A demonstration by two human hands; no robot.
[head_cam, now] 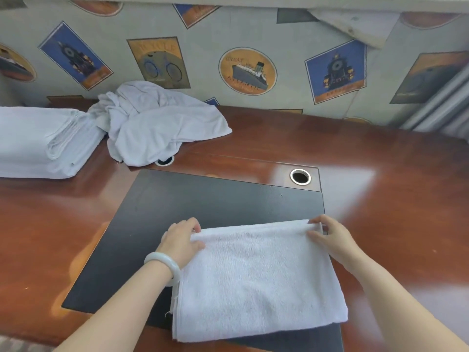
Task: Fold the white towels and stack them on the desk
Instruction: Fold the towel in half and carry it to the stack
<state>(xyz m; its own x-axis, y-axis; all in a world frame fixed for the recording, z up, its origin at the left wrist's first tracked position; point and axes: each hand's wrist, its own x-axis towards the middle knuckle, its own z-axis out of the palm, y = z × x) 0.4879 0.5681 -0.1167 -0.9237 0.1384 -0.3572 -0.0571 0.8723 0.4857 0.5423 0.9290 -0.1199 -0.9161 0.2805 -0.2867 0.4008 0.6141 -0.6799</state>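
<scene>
Towel (258,278), folded, lies on the desk's black pad (203,199); left hand (181,241) and right hand (330,240) each pinch a far corner. Folded stack (33,143) sits far left.

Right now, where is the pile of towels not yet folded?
In the head view, the crumpled pile lies far left on the desk, beside the folded stack.

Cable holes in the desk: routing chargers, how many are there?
2. One cable hole lies open beyond the mat's far right corner; the other hole peeks from under the crumpled towels near its far left corner. Towels may hide more.
</scene>
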